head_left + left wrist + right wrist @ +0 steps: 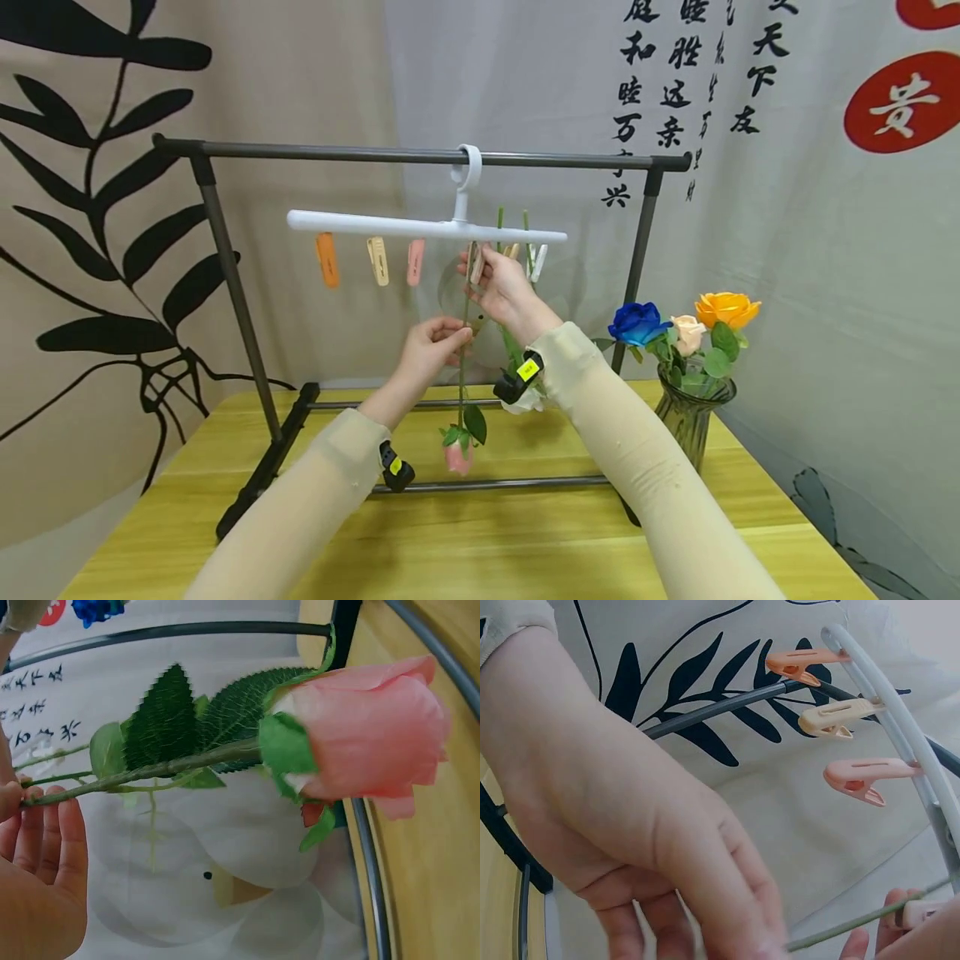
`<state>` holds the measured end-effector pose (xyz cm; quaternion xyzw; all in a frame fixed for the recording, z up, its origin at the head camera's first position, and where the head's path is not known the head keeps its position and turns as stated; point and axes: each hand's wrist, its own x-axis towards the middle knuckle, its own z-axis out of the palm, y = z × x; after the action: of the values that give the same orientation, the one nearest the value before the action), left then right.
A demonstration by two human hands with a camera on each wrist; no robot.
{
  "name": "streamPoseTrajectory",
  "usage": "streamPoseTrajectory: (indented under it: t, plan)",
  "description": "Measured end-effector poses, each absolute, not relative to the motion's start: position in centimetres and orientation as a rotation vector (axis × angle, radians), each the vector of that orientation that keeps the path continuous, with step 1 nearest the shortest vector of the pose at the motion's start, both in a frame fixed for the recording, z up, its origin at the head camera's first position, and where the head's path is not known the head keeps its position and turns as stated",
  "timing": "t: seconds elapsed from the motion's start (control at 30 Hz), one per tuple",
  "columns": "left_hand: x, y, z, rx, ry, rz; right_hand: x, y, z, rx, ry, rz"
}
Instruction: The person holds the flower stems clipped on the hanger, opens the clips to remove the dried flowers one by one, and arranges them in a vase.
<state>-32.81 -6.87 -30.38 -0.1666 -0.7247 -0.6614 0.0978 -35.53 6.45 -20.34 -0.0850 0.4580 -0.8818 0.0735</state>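
An upside-down pink rose (pixel 458 457) hangs by its long green stem. My left hand (pixel 435 346) pinches that stem well above the bloom, thumb against fingers. Higher up, my right hand (pixel 510 292) holds a pale clothespin (pixel 477 263) under the white hanger (pixel 360 222), with the stem's top end beside it. In the left wrist view the pink rose (pixel 367 735) lies close to the camera, with dark green leaves. The right wrist view has my left hand (pixel 660 832) in front and part of my right hand (pixel 922 937) at the lower corner; whether the clothespin's jaws grip the stem is hidden.
Orange (pixel 327 260), cream (pixel 378 261) and pink (pixel 415 262) clothespins hang on the hanger's left. Behind my right hand, a white flower (pixel 527 402) hangs head down. The hanger hooks over a dark metal rack (pixel 322 152). A glass vase (pixel 686 412) of roses stands right.
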Motion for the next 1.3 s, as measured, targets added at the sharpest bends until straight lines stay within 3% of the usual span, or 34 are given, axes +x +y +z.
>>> streamPoseTrajectory:
  t: [0.57,0.9,1.13,1.3]
  plan:
    - [-31.4,-7.8,-31.6,-0.521,-2.133,-1.942,-35.6,6.9,-21.3,-0.230,1.351,-2.602]
    - [-30.8,-8.4,-30.8,-0.537,-2.118,-1.932,-34.0,8.0,-24.3,-0.459,1.609,-2.338]
    - [-30.8,-8.5,-30.7,-0.563,-2.117,-1.946,-32.3,10.1,-26.6,-0.764,2.070,-2.050]
    - [-30.3,-8.7,-30.6,-0.573,-2.128,-1.917,-31.3,11.6,-27.9,-1.303,2.707,-1.673]
